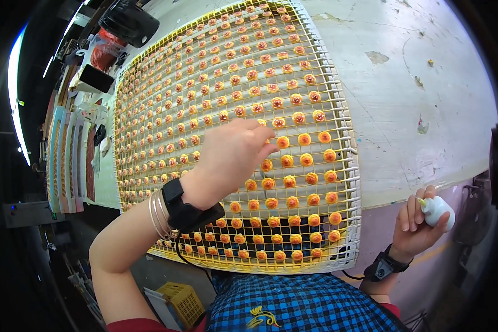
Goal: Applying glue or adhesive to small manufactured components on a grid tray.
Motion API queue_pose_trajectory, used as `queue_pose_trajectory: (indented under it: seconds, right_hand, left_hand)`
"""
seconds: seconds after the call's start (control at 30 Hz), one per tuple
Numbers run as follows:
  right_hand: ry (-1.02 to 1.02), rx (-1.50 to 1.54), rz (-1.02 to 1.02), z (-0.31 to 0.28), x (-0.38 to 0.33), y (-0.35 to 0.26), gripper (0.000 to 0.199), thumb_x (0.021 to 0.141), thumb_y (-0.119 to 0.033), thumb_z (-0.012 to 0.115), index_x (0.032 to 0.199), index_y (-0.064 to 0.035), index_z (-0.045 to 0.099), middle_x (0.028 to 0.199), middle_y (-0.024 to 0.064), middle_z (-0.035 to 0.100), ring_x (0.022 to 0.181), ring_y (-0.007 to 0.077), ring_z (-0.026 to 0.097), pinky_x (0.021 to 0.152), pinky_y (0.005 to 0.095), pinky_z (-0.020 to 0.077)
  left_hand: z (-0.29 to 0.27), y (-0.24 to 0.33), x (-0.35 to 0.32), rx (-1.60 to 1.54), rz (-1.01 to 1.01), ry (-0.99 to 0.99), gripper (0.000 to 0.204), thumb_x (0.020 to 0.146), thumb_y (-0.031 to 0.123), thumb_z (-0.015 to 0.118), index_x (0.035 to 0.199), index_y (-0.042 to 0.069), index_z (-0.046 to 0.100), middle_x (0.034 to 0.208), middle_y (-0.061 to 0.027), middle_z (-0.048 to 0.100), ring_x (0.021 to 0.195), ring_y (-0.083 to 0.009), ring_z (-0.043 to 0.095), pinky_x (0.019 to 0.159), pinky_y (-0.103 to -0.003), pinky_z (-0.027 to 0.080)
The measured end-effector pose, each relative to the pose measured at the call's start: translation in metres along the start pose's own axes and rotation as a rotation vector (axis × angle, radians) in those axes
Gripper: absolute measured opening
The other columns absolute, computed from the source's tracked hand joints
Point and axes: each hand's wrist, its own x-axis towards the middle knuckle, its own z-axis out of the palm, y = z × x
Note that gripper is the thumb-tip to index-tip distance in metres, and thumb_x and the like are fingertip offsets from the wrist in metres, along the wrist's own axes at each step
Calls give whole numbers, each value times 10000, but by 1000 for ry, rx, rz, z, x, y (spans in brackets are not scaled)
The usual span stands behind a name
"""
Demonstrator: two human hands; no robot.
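Note:
My left hand (232,146) is over the middle of a large yellow grid rack (353,182) with a white wrapped edge. Its thumb and fingers come together low among the small orange flower-shaped pieces (283,142); what they pinch, if anything, is hidden. Off the rack's right side, my right hand (416,224) is wrapped round a small white squeeze bottle (441,213), its yellowish nozzle tilted up to the left. Flowers in the farther rows (278,122) carry reddish bits at their centres, while the nearer ones look plain orange.
The rack lies on a worn, pale table (404,110) and its near end juts past the table's edge. A black bucket (129,22), a dark phone-like slab (96,78) and long strips (72,160) are at the left. Below stands a yellow crate (181,303).

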Motion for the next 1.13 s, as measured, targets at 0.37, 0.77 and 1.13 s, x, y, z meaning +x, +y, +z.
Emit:
queue_pose_trajectory:
  seconds: [0.37,0.77,1.13]
  right_hand:
    - [-41,27,24,-5,-2,-2,429,814,-389,534,911,6,397,619,24,369,430,68,327,346,185,326]
    - [-27,11,17,-6,-5,-3,437,810,-402,533,911,4,406,614,22,374,429,67,332,343,184,331]
    - [-60,52,33,-9,-6,-6,426,819,-378,541,918,11,399,635,22,364,462,76,346,375,189,345]
  left_hand:
    - [8,9,12,-16,31,-48,181,725,222,644,867,110,631,689,-39,571,674,-208,564,572,-311,455]
    - [18,20,28,-41,92,-1,165,729,223,641,847,108,635,678,-39,563,648,-204,557,546,-303,444]
    - [5,11,17,-12,69,-51,158,722,189,647,855,106,633,713,-47,586,677,-202,570,576,-301,454]
